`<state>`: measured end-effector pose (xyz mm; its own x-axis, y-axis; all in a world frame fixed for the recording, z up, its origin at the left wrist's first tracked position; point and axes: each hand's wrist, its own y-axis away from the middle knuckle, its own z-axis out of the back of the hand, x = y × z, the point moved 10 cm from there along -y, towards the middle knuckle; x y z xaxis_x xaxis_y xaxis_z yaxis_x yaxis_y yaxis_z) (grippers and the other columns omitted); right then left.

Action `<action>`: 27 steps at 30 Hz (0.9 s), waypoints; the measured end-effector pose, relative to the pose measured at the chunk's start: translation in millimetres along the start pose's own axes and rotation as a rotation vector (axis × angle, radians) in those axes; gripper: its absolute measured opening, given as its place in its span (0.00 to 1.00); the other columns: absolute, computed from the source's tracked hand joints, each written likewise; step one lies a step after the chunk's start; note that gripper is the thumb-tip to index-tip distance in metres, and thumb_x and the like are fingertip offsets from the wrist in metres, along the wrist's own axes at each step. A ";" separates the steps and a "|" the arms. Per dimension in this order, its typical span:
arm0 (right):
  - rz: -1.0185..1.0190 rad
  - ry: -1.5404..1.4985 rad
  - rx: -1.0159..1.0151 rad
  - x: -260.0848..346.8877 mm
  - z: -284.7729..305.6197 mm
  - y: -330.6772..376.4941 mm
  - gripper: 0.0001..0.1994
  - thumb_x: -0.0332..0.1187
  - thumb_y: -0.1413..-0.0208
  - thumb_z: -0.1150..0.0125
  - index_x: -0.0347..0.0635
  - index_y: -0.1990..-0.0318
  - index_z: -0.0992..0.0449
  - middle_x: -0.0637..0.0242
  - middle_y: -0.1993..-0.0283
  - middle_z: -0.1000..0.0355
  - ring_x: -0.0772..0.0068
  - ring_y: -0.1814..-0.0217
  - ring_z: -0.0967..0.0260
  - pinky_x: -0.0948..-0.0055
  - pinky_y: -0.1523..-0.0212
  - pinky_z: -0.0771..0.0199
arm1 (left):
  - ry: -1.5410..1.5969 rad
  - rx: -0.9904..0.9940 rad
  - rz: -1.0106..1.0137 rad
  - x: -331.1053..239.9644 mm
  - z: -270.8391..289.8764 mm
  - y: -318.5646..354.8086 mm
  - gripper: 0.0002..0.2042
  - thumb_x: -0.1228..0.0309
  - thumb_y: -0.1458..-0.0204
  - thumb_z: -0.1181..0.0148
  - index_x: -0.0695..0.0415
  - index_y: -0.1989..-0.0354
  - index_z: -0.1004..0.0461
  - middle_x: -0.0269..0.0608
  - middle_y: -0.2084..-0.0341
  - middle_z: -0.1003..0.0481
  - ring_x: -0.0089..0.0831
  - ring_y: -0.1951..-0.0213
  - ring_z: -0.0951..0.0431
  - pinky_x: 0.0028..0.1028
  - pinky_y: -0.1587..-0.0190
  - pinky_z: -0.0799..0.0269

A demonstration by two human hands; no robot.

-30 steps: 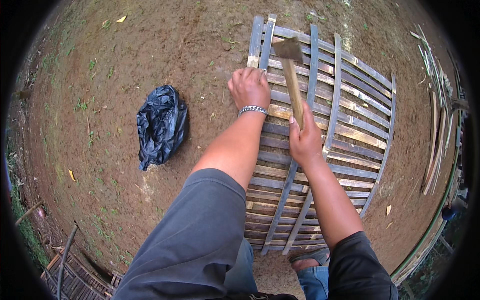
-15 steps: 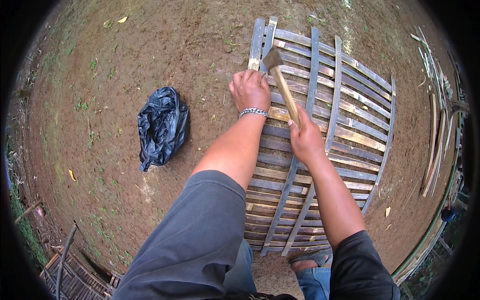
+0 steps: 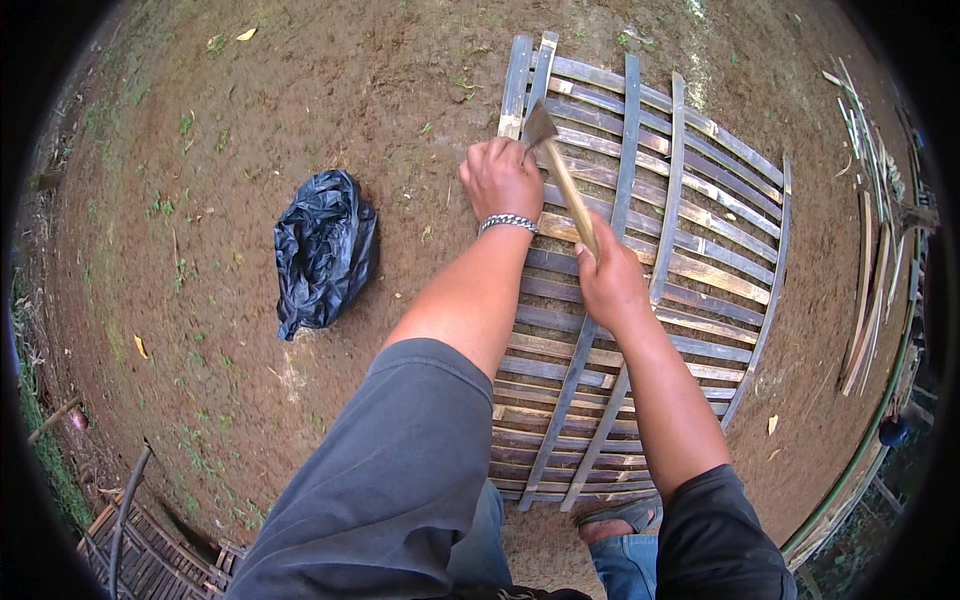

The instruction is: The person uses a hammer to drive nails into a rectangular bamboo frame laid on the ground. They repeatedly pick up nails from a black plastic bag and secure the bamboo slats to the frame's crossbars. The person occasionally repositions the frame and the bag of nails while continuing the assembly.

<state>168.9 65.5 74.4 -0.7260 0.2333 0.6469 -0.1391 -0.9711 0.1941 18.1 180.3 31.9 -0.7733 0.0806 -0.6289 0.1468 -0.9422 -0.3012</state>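
Observation:
A slatted bamboo panel [image 3: 628,135] lies on the ground, its many thin strips crossed by several longer ones. At the panel's upper left edge my left hand [image 3: 502,182] is closed, fingers curled downward beside the end strips. What its fingertips pinch is hidden. My right hand [image 3: 613,272] grips the wooden handle of a small hatchet [image 3: 572,196] above the panel. The hatchet's dark metal head is right next to my left fingertips; whether it touches anything there I cannot tell.
A crumpled black plastic bag [image 3: 327,250] sits on the brown soil to the left. Long loose bamboo strips [image 3: 866,290] lie at the far right. A slatted bamboo structure [image 3: 150,555] shows at the lower left. My sandaled foot [image 3: 620,518] stands by the panel's near edge.
The hatchet's head has swung slightly left and down, closer to my left fingertips. My left hand keeps its place at the panel's edge.

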 end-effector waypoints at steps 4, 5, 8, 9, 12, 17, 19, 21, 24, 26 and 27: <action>0.072 -0.042 -0.125 12.8 15.6 3.2 0.25 0.28 0.37 0.46 0.43 0.32 0.37 0.40 0.43 0.27 0.36 0.43 0.28 0.49 0.44 0.25 | 0.003 -0.004 -0.001 -0.9 1.3 -0.2 0.04 0.67 0.48 0.35 0.51 0.67 0.16 0.31 0.61 0.20 0.37 0.51 0.27 0.41 0.42 0.36; 0.083 -0.049 -0.135 11.5 13.2 4.9 0.25 0.28 0.37 0.46 0.43 0.32 0.37 0.40 0.43 0.27 0.36 0.43 0.28 0.49 0.44 0.25 | 0.010 -0.004 -0.002 -1.3 1.7 0.6 0.04 0.67 0.48 0.35 0.51 0.67 0.16 0.31 0.61 0.20 0.37 0.51 0.27 0.41 0.42 0.36; -0.022 0.041 0.000 -1.8 0.2 -0.7 0.25 0.28 0.37 0.45 0.43 0.32 0.37 0.41 0.44 0.26 0.35 0.45 0.27 0.49 0.45 0.25 | 0.001 0.018 0.011 -1.5 0.6 -0.6 0.05 0.67 0.48 0.35 0.51 0.67 0.16 0.31 0.61 0.20 0.38 0.52 0.27 0.40 0.42 0.36; -0.028 0.040 -0.004 0.3 2.3 -1.1 0.25 0.28 0.37 0.45 0.43 0.32 0.37 0.41 0.44 0.26 0.35 0.45 0.27 0.49 0.46 0.25 | -0.001 0.010 0.011 -1.2 1.4 -0.3 0.05 0.67 0.48 0.35 0.51 0.67 0.16 0.31 0.61 0.20 0.38 0.52 0.27 0.40 0.42 0.36; 0.017 -0.001 -0.095 7.2 10.8 1.8 0.26 0.28 0.38 0.44 0.45 0.32 0.37 0.41 0.45 0.26 0.35 0.46 0.27 0.48 0.48 0.24 | -0.004 0.000 0.010 -0.5 1.9 0.6 0.05 0.67 0.48 0.35 0.51 0.67 0.16 0.31 0.61 0.20 0.38 0.52 0.27 0.40 0.42 0.36; 0.002 0.023 -0.036 2.7 4.3 0.3 0.26 0.29 0.37 0.44 0.46 0.32 0.37 0.41 0.44 0.26 0.35 0.46 0.27 0.49 0.48 0.24 | -0.022 0.014 0.006 -0.4 0.3 0.2 0.05 0.66 0.48 0.34 0.51 0.68 0.16 0.30 0.61 0.20 0.38 0.52 0.27 0.40 0.42 0.36; 0.018 0.038 -0.036 2.8 5.1 -2.5 0.26 0.29 0.37 0.44 0.46 0.32 0.37 0.41 0.44 0.26 0.35 0.46 0.27 0.49 0.48 0.24 | -0.005 0.017 0.013 -0.7 0.0 0.8 0.05 0.66 0.48 0.34 0.51 0.68 0.16 0.31 0.61 0.20 0.38 0.52 0.27 0.40 0.42 0.36; 0.149 -0.035 -0.178 13.3 17.5 1.3 0.26 0.29 0.37 0.44 0.46 0.31 0.38 0.41 0.44 0.27 0.35 0.46 0.27 0.49 0.48 0.24 | 0.006 0.013 0.011 -0.2 0.4 0.9 0.05 0.66 0.48 0.34 0.51 0.68 0.16 0.31 0.61 0.20 0.38 0.52 0.27 0.40 0.42 0.36; 0.121 -0.047 -0.155 14.0 11.0 6.8 0.26 0.28 0.38 0.43 0.45 0.31 0.38 0.41 0.43 0.27 0.36 0.45 0.27 0.49 0.47 0.24 | -0.002 0.006 0.001 0.6 0.8 -0.3 0.04 0.67 0.49 0.34 0.51 0.68 0.16 0.31 0.61 0.20 0.38 0.52 0.27 0.40 0.42 0.36; 0.019 0.023 -0.034 4.3 2.8 1.1 0.27 0.28 0.38 0.43 0.45 0.31 0.38 0.41 0.43 0.27 0.36 0.45 0.27 0.49 0.46 0.24 | -0.024 0.011 0.004 0.0 1.1 0.1 0.04 0.67 0.49 0.34 0.51 0.68 0.16 0.31 0.61 0.20 0.38 0.52 0.27 0.40 0.42 0.36; -0.034 0.056 0.031 -1.7 -3.8 0.0 0.27 0.27 0.38 0.43 0.45 0.31 0.38 0.41 0.43 0.27 0.36 0.45 0.27 0.49 0.46 0.24 | -0.015 0.011 0.004 0.3 1.5 0.5 0.04 0.67 0.49 0.34 0.51 0.68 0.16 0.31 0.61 0.20 0.38 0.52 0.27 0.40 0.42 0.36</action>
<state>167.6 64.9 70.5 -0.7579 0.2617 0.5976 -0.1438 -0.9605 0.2382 17.0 179.3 32.7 -0.7819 0.0715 -0.6194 0.1435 -0.9461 -0.2904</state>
